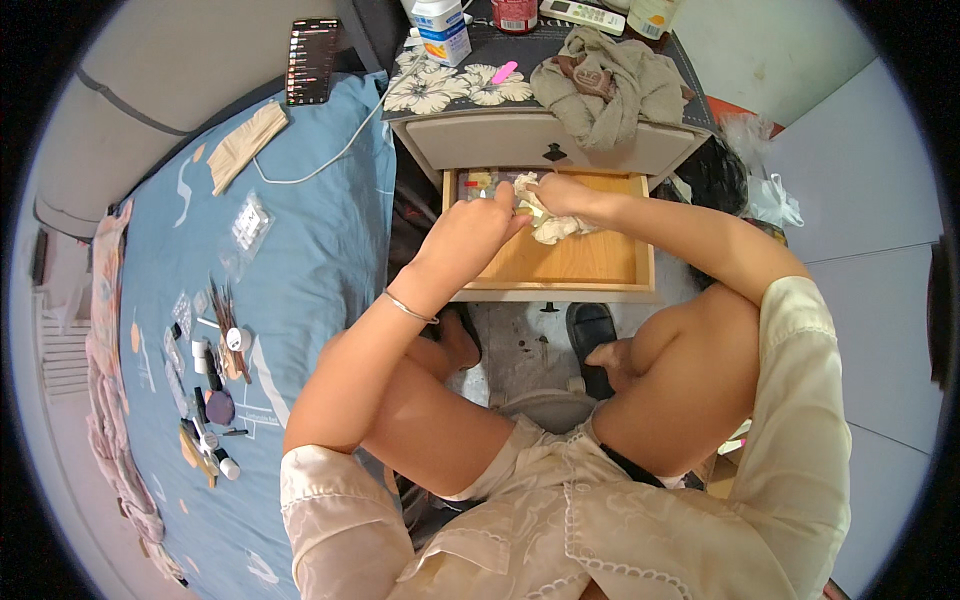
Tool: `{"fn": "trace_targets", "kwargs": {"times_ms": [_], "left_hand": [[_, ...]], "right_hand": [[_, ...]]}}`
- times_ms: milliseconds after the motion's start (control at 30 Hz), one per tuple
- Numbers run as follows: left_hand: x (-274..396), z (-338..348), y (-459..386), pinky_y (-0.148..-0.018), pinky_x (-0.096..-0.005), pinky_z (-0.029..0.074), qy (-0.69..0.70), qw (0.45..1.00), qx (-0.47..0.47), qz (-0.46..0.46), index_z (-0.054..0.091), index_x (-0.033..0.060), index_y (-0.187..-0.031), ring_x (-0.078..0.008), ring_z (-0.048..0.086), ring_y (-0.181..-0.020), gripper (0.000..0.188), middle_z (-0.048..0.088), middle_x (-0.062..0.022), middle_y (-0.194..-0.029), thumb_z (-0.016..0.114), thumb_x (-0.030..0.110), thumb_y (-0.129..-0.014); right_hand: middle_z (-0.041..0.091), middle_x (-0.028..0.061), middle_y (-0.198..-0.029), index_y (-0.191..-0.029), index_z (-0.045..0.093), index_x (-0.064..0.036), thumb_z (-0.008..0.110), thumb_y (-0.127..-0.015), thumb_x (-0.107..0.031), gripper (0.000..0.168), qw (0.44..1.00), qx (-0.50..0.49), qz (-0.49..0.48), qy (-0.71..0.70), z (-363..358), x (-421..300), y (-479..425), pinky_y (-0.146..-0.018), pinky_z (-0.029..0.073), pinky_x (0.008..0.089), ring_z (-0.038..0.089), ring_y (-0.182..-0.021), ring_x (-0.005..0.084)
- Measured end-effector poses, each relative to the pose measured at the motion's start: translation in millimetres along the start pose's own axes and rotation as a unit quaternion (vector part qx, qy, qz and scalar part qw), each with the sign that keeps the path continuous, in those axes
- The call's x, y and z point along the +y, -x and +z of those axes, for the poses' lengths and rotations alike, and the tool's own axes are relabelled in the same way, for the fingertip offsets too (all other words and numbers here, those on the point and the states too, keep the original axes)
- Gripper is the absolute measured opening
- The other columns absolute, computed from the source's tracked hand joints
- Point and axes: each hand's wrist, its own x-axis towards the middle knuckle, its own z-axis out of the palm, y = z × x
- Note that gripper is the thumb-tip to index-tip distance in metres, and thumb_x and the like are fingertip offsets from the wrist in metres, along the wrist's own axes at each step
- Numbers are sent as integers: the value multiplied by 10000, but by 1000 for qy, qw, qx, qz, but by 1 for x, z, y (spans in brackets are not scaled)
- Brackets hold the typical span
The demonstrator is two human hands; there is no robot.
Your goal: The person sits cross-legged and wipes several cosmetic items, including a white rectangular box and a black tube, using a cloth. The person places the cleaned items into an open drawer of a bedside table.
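Observation:
Both hands are over the pulled-out wooden drawer (517, 271) of a bedside cabinet. My right hand (561, 193) grips a crumpled cream cloth or paper (527, 184), its fingertips pressed into the folds. More of the same crumpled cream material (556, 230) hangs below that hand. Facing it from the left, my left hand (476, 225) pinches a small yellowish piece (523, 213) between thumb and forefinger; its exact kind is too small to tell. Behind the left hand, flat printed packets (474, 184) lie at the drawer's back left, partly covered.
On the cabinet top (487, 49) stand a carton (442, 31), a remote control (583, 16) and a crumpled grey-beige cloth (637, 82). Left, the blue bed (322, 225) bears brushes (225, 322), small jars, a bag of white pieces (251, 225) and a phone (311, 64). A white cable (330, 169) trails across.

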Motion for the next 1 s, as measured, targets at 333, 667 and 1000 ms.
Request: {"fn": "trace_targets", "kwargs": {"times_ms": [333, 667, 1000], "left_hand": [[-40, 22, -2, -518, -419, 473, 45, 999, -13, -21, 501, 2, -829, -317, 615, -563, 333, 587, -160, -574, 551, 324, -899], [-88, 49, 11, -574, -355, 501, 80, 947, -267, -160, 611, 0, -680, -243, 629, -529, 411, 604, -96, -513, 547, 357, -873], [-103, 92, 14, -680, -362, 529, -10, 923, -322, -212, 660, 32, -645, -263, 651, -598, 399, 624, -93, -543, 575, 376, -828]], "right_hand": [[640, 249, -875, -892, 649, 54, 471, -884, -406, 494, 999, -2, 48, -13, 2, 11, 7, -722, 472, 426, 630, -823, 374], [635, 250, -963, -932, 641, 64, 455, -864, -439, 541, 998, -43, 44, -20, 20, 40, 0, -781, 460, 431, 617, -889, 370], [612, 189, -858, -835, 604, 77, 484, -904, -364, 462, 981, -58, 71, -168, 38, 38, -10, -757, 429, 388, 560, -798, 256]]}}
